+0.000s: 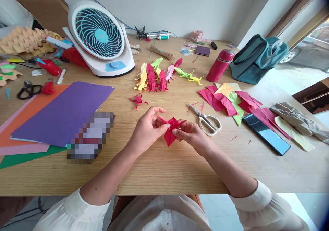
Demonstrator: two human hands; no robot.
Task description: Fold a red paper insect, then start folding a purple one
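Observation:
Between my two hands is a partly folded red origami piece point(170, 137), held just above the wooden table point(154, 176). My left hand point(148, 129) pinches its upper left side with thumb and fingers. On the other side, my right hand point(189, 132) grips the right part, thumb on top; the fingers beneath are partly hidden. Two thin points of the paper stick out left and right. White-handled scissors point(211, 123) lie right of my right hand. A small finished red origami figure point(138, 101) sits beyond my left hand, with a cluster of colourful origami figures point(151, 77) farther back.
Coloured paper sheets point(61, 111) and a blurred-out object point(91, 138) lie at left. A white fan point(101, 36) stands behind. To the right are folded papers point(218, 99), a phone point(267, 134), a red flask point(219, 66), a cloth point(295, 116) and a teal bag point(254, 63).

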